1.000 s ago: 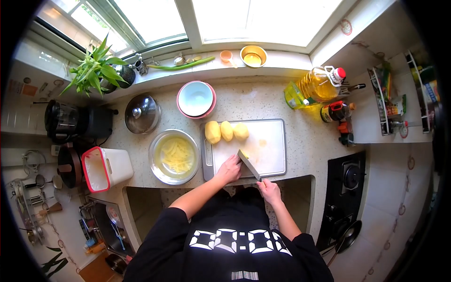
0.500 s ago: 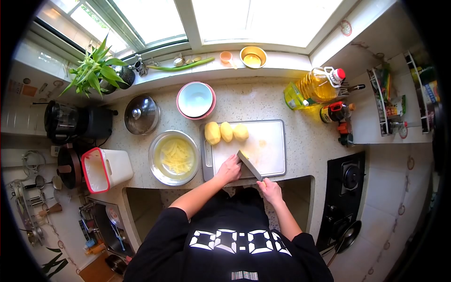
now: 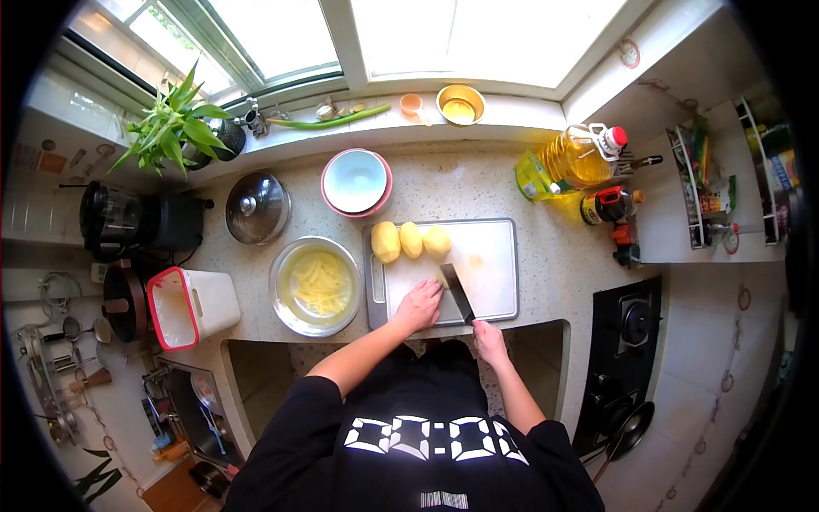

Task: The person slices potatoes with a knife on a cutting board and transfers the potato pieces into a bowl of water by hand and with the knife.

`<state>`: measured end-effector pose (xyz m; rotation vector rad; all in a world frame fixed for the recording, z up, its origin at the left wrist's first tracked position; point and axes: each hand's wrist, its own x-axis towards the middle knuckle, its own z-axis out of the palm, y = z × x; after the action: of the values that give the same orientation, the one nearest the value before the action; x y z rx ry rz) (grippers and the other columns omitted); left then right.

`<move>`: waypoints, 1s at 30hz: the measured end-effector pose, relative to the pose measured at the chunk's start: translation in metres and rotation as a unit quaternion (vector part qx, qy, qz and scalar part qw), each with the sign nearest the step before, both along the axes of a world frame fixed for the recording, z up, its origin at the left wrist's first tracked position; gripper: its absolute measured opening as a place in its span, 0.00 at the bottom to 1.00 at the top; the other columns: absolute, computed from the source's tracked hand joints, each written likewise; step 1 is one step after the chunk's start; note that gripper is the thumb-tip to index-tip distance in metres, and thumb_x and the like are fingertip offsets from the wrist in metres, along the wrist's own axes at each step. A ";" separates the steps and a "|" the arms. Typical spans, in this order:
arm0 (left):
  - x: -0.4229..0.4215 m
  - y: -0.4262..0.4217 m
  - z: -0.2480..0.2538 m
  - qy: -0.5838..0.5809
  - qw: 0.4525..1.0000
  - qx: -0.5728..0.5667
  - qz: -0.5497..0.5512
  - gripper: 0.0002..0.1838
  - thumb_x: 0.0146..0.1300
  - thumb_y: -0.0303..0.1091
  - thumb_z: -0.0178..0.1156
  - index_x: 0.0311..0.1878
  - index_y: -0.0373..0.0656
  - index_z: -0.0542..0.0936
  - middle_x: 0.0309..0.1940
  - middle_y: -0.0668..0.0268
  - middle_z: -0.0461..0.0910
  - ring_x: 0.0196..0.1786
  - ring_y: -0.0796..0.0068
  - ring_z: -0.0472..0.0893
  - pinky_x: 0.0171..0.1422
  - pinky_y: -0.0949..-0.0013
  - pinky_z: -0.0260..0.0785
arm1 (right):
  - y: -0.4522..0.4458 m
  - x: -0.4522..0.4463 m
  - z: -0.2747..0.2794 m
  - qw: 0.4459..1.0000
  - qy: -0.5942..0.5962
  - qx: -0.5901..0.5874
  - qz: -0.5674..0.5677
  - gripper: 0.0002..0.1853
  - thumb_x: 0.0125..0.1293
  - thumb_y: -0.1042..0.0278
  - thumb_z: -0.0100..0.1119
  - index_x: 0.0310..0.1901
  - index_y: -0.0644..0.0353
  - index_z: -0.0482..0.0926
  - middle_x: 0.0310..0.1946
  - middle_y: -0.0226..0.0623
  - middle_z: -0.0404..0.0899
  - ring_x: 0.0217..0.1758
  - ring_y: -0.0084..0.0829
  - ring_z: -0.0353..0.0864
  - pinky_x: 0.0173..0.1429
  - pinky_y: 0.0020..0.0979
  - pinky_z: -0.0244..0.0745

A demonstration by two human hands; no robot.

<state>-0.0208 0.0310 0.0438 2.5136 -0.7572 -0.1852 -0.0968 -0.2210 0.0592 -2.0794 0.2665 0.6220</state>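
My right hand (image 3: 490, 343) grips the black handle of a kitchen knife (image 3: 459, 294) over a white cutting board (image 3: 500, 256) with a grey rim. The broad blade points away from me, leaning to the left. My left hand (image 3: 420, 305) presses its bent fingers on a small piece of potato just left of the blade; most of that piece is hidden. Three peeled potatoes (image 3: 411, 240) sit in a row at the board's far left. To the left of the board, a glass bowl (image 3: 276, 300) holds potato strips (image 3: 320, 286) in liquid.
Behind the board stand stacked bowls (image 3: 355, 181), with a pot lid (image 3: 257, 207) farther left. A white bin (image 3: 213, 300) is at the left edge. An oil bottle (image 3: 577, 155) and a sauce bottle (image 3: 604, 203) stand back right, near a gas stove (image 3: 627, 358).
The knife has shifted right, away from my left fingertips, and its blade now stands more upright in view. My left hand has moved slightly to the right. The potatoes stay put.
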 end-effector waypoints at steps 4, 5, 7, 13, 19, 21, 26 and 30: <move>-0.002 0.002 -0.001 -0.005 1.000 -0.018 0.006 0.33 0.53 0.33 0.65 0.65 0.31 0.77 0.66 0.52 0.77 0.73 0.57 0.74 0.80 0.53 0.64 | 0.001 -0.007 0.004 0.974 0.121 0.152 -0.119 0.32 0.82 0.37 0.46 0.30 0.58 0.76 0.14 0.30 0.72 0.14 0.21 0.72 0.19 0.29 0.66; -0.003 0.003 -0.001 -0.004 1.000 -0.020 0.008 0.34 0.53 0.32 0.65 0.65 0.31 0.77 0.67 0.52 0.76 0.73 0.56 0.74 0.81 0.53 0.64 | -0.001 -0.009 0.004 0.972 0.130 0.155 -0.124 0.32 0.81 0.37 0.46 0.29 0.59 0.76 0.15 0.30 0.73 0.15 0.22 0.74 0.20 0.31 0.68; -0.004 0.004 -0.001 -0.002 1.000 -0.026 0.009 0.34 0.53 0.32 0.65 0.66 0.30 0.77 0.67 0.52 0.76 0.73 0.56 0.74 0.81 0.52 0.64 | -0.005 -0.017 -0.006 0.999 0.003 0.021 -0.033 0.31 0.80 0.38 0.49 0.31 0.60 0.77 0.16 0.36 0.76 0.18 0.31 0.79 0.24 0.37 0.72; -0.008 0.005 0.003 0.025 0.999 -0.027 0.013 0.34 0.52 0.32 0.66 0.65 0.30 0.77 0.67 0.51 0.76 0.73 0.54 0.73 0.81 0.52 0.63 | 0.000 -0.015 0.022 0.991 -0.064 -0.102 0.058 0.26 0.77 0.40 0.56 0.35 0.60 0.79 0.24 0.54 0.80 0.33 0.58 0.84 0.35 0.52 0.76; -0.007 0.004 0.002 0.023 0.999 -0.022 0.004 0.34 0.52 0.34 0.67 0.64 0.31 0.77 0.68 0.52 0.74 0.75 0.55 0.70 0.81 0.52 0.63 | 0.002 -0.010 0.033 0.989 -0.041 -0.120 0.072 0.26 0.76 0.41 0.58 0.34 0.60 0.78 0.25 0.56 0.81 0.34 0.62 0.84 0.35 0.54 0.76; -0.006 0.004 0.003 0.022 1.000 -0.022 0.004 0.34 0.52 0.34 0.67 0.64 0.31 0.77 0.67 0.52 0.75 0.75 0.55 0.71 0.81 0.52 0.63 | 0.001 -0.010 0.033 0.989 -0.046 -0.120 0.073 0.26 0.76 0.41 0.58 0.34 0.60 0.77 0.25 0.56 0.81 0.34 0.62 0.84 0.35 0.54 0.76; -0.006 0.004 0.005 0.033 0.999 -0.004 -0.003 0.34 0.52 0.36 0.68 0.65 0.32 0.78 0.68 0.52 0.74 0.75 0.57 0.70 0.82 0.53 0.61 | -0.002 -0.011 0.029 0.988 -0.065 -0.115 0.081 0.25 0.77 0.42 0.57 0.35 0.60 0.79 0.23 0.55 0.80 0.30 0.57 0.84 0.33 0.49 0.76; -0.005 0.004 0.004 0.058 0.998 0.031 -0.013 0.35 0.53 0.39 0.69 0.65 0.34 0.78 0.70 0.53 0.74 0.77 0.59 0.69 0.83 0.54 0.59 | -0.003 -0.009 0.030 0.988 -0.055 -0.120 0.082 0.26 0.77 0.41 0.56 0.35 0.60 0.79 0.24 0.56 0.80 0.32 0.59 0.84 0.34 0.51 0.76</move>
<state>-0.0262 0.0348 0.0478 2.5268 -0.7469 -0.3654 -0.1058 -0.2236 0.0897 -2.3766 0.1111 0.5928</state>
